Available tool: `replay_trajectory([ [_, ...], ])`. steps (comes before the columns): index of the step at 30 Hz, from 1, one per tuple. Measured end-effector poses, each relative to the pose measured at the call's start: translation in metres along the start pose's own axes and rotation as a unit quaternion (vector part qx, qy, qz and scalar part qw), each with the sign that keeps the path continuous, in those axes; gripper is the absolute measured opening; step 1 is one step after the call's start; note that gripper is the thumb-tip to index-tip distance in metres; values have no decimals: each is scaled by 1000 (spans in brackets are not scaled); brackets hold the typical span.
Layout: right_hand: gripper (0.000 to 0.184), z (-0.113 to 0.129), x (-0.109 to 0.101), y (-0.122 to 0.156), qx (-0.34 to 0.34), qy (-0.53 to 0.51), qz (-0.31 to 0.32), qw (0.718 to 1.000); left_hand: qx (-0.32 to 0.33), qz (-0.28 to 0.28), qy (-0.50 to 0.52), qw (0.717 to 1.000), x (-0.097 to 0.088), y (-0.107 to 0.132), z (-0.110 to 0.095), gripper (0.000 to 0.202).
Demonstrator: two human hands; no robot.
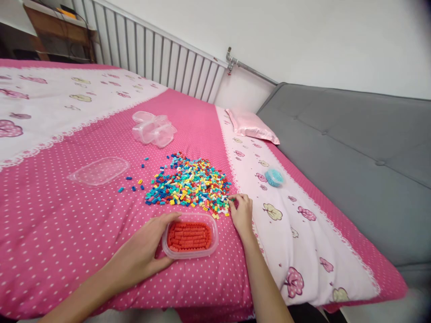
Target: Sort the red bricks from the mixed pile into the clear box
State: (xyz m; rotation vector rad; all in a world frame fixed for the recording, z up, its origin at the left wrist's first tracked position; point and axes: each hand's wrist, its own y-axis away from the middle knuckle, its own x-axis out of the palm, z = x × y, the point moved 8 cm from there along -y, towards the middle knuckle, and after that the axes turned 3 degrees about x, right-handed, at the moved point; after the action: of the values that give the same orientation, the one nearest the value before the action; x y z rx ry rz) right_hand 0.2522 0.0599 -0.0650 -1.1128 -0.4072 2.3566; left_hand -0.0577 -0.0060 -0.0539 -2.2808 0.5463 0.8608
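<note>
A pile of small coloured bricks (190, 184) lies on the pink dotted bedspread (67, 233). In front of it stands a clear plastic tub (190, 237) filled with red bricks. My left hand (143, 251) cups the tub's left side, fingers curled round its rim. My right hand (240, 213) rests at the pile's right edge, fingertips pinched together on a small brick that I cannot make out clearly.
A clear lid (99, 171) lies to the left. Several empty clear tubs (154, 129) sit behind the pile. A small tub of blue bricks (274, 177) and a pink pillow (251, 125) lie to the right, beside a grey sofa (353, 157). A radiator (151, 54) lines the wall.
</note>
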Motion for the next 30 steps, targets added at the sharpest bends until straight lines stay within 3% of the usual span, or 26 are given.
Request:
replay_trajectory([
  [9, 23, 1, -15, -1, 45, -108, -35, 993, 0, 7, -12, 1000, -1, 1, -2, 70],
  [16, 33, 6, -2, -1, 67, -195, 10, 978, 4, 12, -2, 1000, 0, 0, -5, 73],
  [20, 31, 3, 2, 0, 80, -214, 20, 973, -1, 12, 3, 1000, 1, 1, -4, 74],
  [26, 33, -14, -12, 0, 119, -214, -37, 969, 0, 15, 1, 1000, 2, 3, -2, 76],
  [30, 35, -10, -15, -1, 130, -226, -25, 965, 1, 6, 5, 1000, 0, 3, -3, 75],
])
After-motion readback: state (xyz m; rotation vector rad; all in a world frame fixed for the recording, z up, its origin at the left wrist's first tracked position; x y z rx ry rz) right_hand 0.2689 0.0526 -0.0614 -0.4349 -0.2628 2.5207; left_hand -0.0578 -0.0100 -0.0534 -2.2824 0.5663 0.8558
